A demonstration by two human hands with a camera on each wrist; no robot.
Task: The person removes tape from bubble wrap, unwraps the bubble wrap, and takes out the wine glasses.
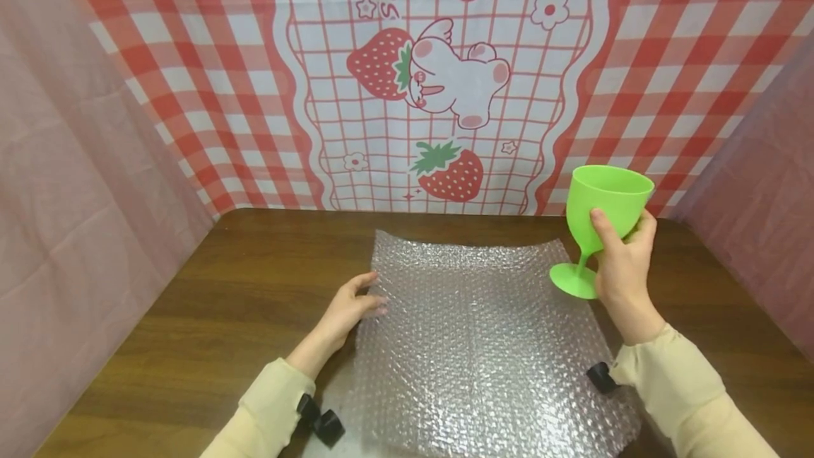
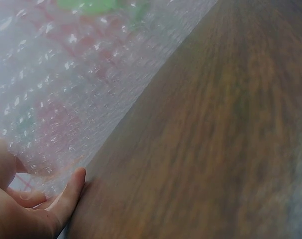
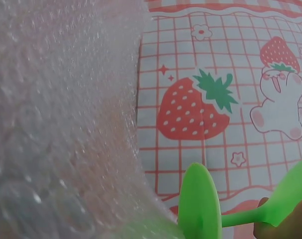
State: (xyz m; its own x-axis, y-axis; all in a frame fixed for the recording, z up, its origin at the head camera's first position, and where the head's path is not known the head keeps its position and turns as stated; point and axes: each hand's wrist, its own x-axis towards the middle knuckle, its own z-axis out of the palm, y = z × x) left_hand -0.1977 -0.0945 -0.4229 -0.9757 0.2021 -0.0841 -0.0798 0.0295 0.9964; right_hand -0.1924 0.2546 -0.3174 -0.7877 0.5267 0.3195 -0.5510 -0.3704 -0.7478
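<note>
A bright green goblet (image 1: 594, 214) is held upright by my right hand (image 1: 626, 278), with the thumb across the bowl's near side. Its round foot (image 3: 197, 204) hangs above the right part of a clear bubble wrap sheet (image 1: 470, 345). In the right wrist view only a bit of the right hand (image 3: 290, 224) shows at the corner. My left hand (image 1: 346, 309) is at the sheet's left edge, its fingers spread and touching the wrap. The left wrist view has this hand (image 2: 36, 209) low beside the wrap (image 2: 91, 89).
Brown wooden table (image 1: 210, 324) lies under the wrap. Behind it hangs a strawberry-print checked cloth (image 1: 547, 90), with pink curtains (image 1: 83, 161) at both sides. Black camera mounts (image 1: 321, 419) sit at the sleeves.
</note>
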